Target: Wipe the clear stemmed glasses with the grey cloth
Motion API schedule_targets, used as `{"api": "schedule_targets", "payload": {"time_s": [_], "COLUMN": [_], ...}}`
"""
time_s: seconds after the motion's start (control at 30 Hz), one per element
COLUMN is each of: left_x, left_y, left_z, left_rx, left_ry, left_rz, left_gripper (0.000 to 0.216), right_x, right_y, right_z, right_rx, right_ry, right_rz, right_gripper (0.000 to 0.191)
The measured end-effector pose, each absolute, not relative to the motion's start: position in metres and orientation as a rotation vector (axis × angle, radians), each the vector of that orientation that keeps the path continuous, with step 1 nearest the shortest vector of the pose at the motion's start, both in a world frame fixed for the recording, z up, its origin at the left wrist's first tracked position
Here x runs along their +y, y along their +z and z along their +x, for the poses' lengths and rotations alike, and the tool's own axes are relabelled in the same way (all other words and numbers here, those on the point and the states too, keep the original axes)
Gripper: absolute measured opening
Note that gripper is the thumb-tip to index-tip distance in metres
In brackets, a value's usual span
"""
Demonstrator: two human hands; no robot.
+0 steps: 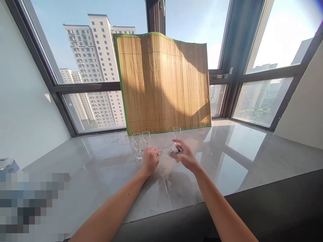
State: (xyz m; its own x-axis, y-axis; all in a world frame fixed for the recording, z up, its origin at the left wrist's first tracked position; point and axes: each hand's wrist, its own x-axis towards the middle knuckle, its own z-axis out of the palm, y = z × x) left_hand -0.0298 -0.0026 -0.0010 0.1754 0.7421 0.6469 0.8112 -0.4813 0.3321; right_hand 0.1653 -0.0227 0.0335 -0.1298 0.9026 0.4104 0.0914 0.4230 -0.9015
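Note:
A small clear stemmed glass [165,152] lies on its side in the air between my hands, over the grey ledge. My left hand [150,158] is closed around its stem end; the foot is hidden by my fingers. At the bowl end, my right hand [185,154] pinches a crumpled whitish cloth [173,150] with darker patches against the rim. Just left of my left hand stand a clear stemmed glass [136,138] and, slightly behind, another stemmed glass [146,135]. Beyond my right hand, a further glass [177,130] stands upright, partly covered by my fingers.
The glossy grey ledge [101,174] reflects the windows. A bamboo mat with green edging [164,84] leans against the window frame [88,87] behind the glasses. At far left sits a white and blue container [8,165], beside a pixelated patch.

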Motion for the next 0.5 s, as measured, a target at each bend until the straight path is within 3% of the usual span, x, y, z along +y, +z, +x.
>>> {"api": "schedule_targets", "payload": {"time_s": [0.1, 0.27, 0.4, 0.5], "left_x": [-0.003, -0.003, 0.000, 0.006], "left_y": [0.000, 0.003, 0.003, -0.002], "left_z": [-0.027, -0.023, -0.023, -0.023], "left_rx": [-1.591, -1.801, -1.982, -1.999], "left_ry": [-1.324, -1.488, -1.715, -1.785], "left_rz": [-2.277, -2.271, -2.370, -2.422], "left_gripper": [0.018, 0.018, 0.034, 0.040], "right_x": [-0.025, -0.017, -0.015, -0.019], "right_y": [0.040, 0.035, 0.024, 0.018], "right_z": [0.167, 0.170, 0.169, 0.163], "right_rx": [-1.274, -0.894, -1.012, -1.290], "right_ry": [1.095, 0.985, 1.055, 1.229], "right_rz": [-0.778, -0.911, -1.075, -1.084], "right_gripper": [0.059, 0.063, 0.080, 0.079]}}
